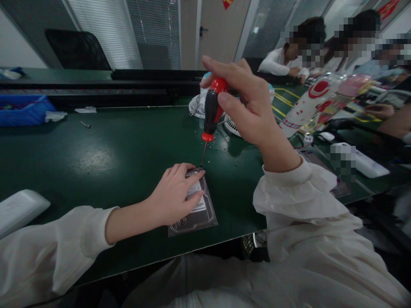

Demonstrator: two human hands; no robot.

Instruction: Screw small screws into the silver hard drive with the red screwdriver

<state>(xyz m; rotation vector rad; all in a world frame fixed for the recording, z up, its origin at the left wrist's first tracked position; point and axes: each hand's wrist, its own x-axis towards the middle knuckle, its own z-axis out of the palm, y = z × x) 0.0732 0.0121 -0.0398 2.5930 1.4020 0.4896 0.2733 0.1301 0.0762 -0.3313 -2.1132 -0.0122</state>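
Note:
A hard drive (205, 216) lies label up on the green table, close to its front edge. My left hand (175, 194) rests flat across it with fingers apart, covering part of the label and its left side. In my right hand (250, 102) is a screwdriver (212, 111) with a red and black handle; thumb and fingers close around the upper handle. The shaft points down at the drive's far edge, its tip beside my left fingertips. Whether the tip sits in a screw I cannot tell. Several small screws (216, 149) lie scattered beyond the drive.
White fan-like parts (197, 106) stand behind the screwdriver. A blue bin (24, 110) is at the far left, a white object (22, 209) at the near left. To the right are a patterned bottle (303, 107) and a white box (361, 160). Other people (285, 62) sit beyond.

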